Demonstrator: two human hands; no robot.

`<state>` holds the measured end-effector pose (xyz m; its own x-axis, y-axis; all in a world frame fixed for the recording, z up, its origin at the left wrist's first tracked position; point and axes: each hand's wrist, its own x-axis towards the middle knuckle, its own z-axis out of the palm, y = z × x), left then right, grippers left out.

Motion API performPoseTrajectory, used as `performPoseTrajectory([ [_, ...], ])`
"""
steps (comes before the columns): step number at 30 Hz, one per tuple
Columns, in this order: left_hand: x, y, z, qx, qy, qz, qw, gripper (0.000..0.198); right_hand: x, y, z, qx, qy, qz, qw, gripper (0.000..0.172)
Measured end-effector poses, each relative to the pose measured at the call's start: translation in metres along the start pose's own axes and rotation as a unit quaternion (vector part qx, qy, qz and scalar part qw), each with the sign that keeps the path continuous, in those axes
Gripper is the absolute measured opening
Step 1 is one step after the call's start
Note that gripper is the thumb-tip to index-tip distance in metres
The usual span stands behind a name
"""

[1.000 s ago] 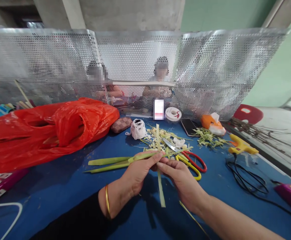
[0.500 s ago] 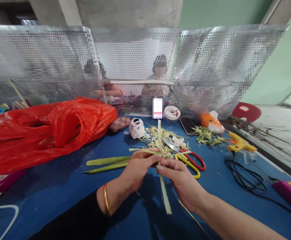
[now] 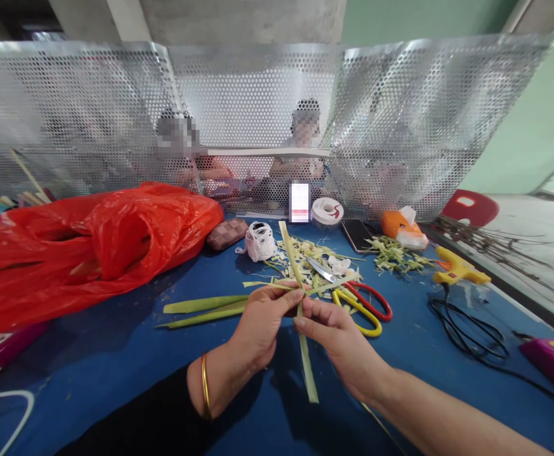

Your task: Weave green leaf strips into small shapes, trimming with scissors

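Observation:
Crossed pale green leaf strips (image 3: 308, 370) meet between my two hands above the blue table. My left hand (image 3: 264, 320) pinches them near the crossing with thumb and fingers. From the right, my right hand (image 3: 331, 329) is closed on the same strips just below that point. One strip end points up and away, one hangs down toward me, and others stick out sideways. My fingertips hide the exact crossing. Behind my right hand lie scissors (image 3: 368, 303) with red and yellow handles. Two longer green leaves (image 3: 205, 305) rest left of my left hand.
Leaf scraps (image 3: 300, 256), white string (image 3: 260, 242), a ribbon spool (image 3: 327, 212) and a phone (image 3: 357, 235) lie farther back. A red plastic bag (image 3: 163, 221) fills the left. A yellow glue gun (image 3: 458, 269) with black cord is at right. Two people sit behind a perforated screen (image 3: 253, 95).
The upright strip has tilted to the left at its top, and the strip pointing right now angles upward. Both hands keep their pinch, with the right shifted slightly left.

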<state>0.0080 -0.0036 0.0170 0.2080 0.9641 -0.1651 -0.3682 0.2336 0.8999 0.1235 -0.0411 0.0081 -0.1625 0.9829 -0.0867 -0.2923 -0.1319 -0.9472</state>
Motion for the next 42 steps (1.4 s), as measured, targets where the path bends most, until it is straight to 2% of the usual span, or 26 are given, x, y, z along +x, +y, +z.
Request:
performPoseTrajectory([
  [4,0.001,-0.003,-0.002,-0.001,0.002,0.0,1.0,0.026,0.001,0.002,0.001,0.0,0.004,0.0,1.0,0.033],
  [8,0.005,0.0,-0.007,0.006,-0.031,-0.019,0.999,0.029,0.003,0.0,-0.004,-0.027,-0.002,-0.005,1.0,0.033],
  [11,0.007,0.006,-0.01,-0.012,-0.071,-0.035,0.997,0.033,0.007,-0.004,-0.011,-0.072,0.031,-0.03,0.996,0.035],
  [13,0.006,0.01,-0.011,-0.024,-0.085,-0.048,0.995,0.033,0.01,-0.007,-0.016,-0.055,0.068,-0.051,0.995,0.033],
  [16,0.004,0.011,-0.01,-0.017,-0.078,-0.067,0.995,0.034,0.013,-0.009,-0.019,0.024,0.098,-0.075,0.992,0.024],
  [19,0.002,0.007,-0.009,0.01,-0.078,-0.062,0.995,0.031,0.014,-0.007,-0.018,0.051,0.106,-0.11,0.987,0.02],
  [24,0.001,0.001,-0.007,0.025,-0.077,-0.059,0.995,0.029,0.013,-0.004,-0.017,-0.01,0.099,-0.165,0.981,0.014],
  [30,0.001,0.006,-0.007,0.052,-0.064,-0.061,0.995,0.032,0.007,-0.008,-0.017,-0.056,0.101,-0.194,0.974,0.011],
  [38,0.003,0.012,-0.009,0.04,-0.069,-0.049,0.996,0.032,0.006,-0.013,-0.013,-0.076,0.108,-0.178,0.975,0.015],
  [42,0.004,0.015,-0.013,0.036,-0.07,-0.072,0.994,0.029,0.013,-0.03,-0.029,-0.085,0.096,-0.124,0.984,0.026],
])
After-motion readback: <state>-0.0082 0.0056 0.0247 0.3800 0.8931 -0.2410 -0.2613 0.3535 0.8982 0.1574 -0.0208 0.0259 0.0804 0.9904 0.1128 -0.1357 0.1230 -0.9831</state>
